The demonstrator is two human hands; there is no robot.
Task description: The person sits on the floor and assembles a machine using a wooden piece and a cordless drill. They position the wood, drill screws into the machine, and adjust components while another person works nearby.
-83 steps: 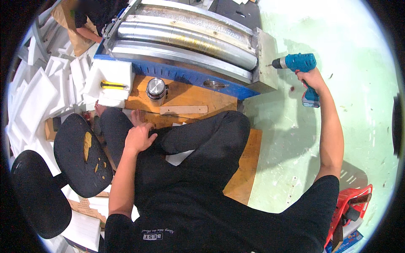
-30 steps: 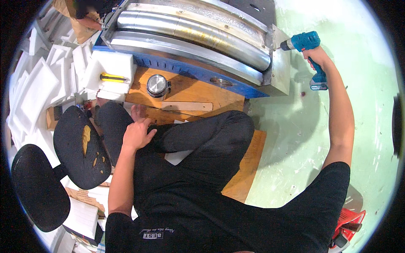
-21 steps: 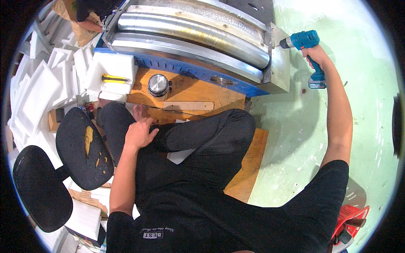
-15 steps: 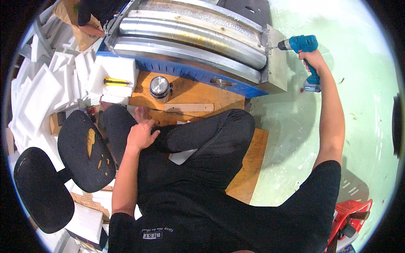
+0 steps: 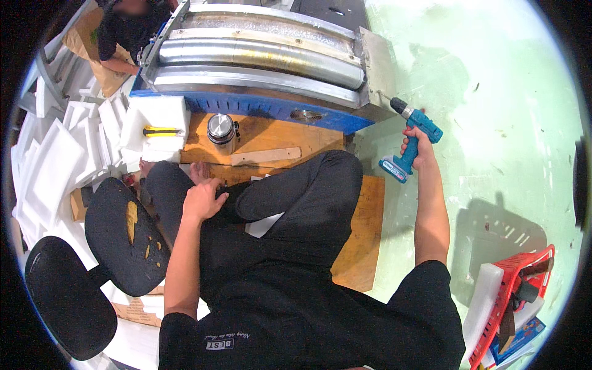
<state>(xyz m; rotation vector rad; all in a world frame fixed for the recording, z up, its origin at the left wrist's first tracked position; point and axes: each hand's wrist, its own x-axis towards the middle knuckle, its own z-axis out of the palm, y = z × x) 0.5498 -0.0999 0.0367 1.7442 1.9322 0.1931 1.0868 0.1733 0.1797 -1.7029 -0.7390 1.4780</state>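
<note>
My right hand (image 5: 422, 147) is wrapped round the handle of a teal cordless drill (image 5: 427, 126) with a black chuck. Its thin bit points up and left to the metal end plate (image 5: 377, 68) of a roller machine (image 5: 246, 105) with a blue lower body. The bit's tip is close to the plate's near corner; I cannot tell whether it touches. Along the machine's top runs a shiny steel roller (image 5: 259, 60) with yellowish stains. My left hand (image 5: 203, 200) lies on my crossed legs, thumb apart, holding nothing; some of its fingertips are hard to make out.
A steel flask (image 5: 222, 132) and a flat wooden strip (image 5: 265, 156) are on the wooden board. A yellow cutter (image 5: 161, 131) lies on white foam (image 5: 169, 111). Left are foam pieces and a black stool (image 5: 126, 246); right, a red basket (image 5: 515, 290). Another person (image 5: 126, 37) is at the far left.
My right hand has brought the drill left and toward me, turning it so that its bit now points up-left. The view has shifted too. My left hand stays on my legs.
</note>
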